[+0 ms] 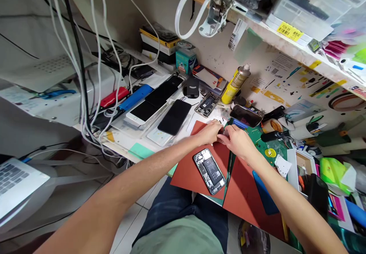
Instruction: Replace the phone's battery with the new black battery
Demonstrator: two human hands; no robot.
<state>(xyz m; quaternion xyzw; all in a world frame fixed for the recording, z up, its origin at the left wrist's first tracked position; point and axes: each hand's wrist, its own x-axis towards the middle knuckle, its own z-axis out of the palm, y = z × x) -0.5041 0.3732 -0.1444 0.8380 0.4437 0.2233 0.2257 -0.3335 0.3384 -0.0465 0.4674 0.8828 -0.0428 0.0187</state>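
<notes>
My left hand (211, 133) and my right hand (238, 142) meet above the back of the red-brown mat (185, 174). The fingers of both are drawn together at one spot, around something too small and hidden to make out. Just below them on the mat lies an opened phone (211, 171), its battery and inner boards showing. A thin dark tool (229, 166) lies to the right of this phone. Behind my hands, a phone with a dark screen (246, 115) leans on a blue support.
To the left are a black-screened phone (175, 117), more screens (137, 113) and a blue-handled tool (136, 97). Another opened phone (207, 104) and a yellow spray can (236, 84) stand behind. At right are a blue flat piece (265, 193) and a white box (294, 166). A shelf (257, 25) overhangs.
</notes>
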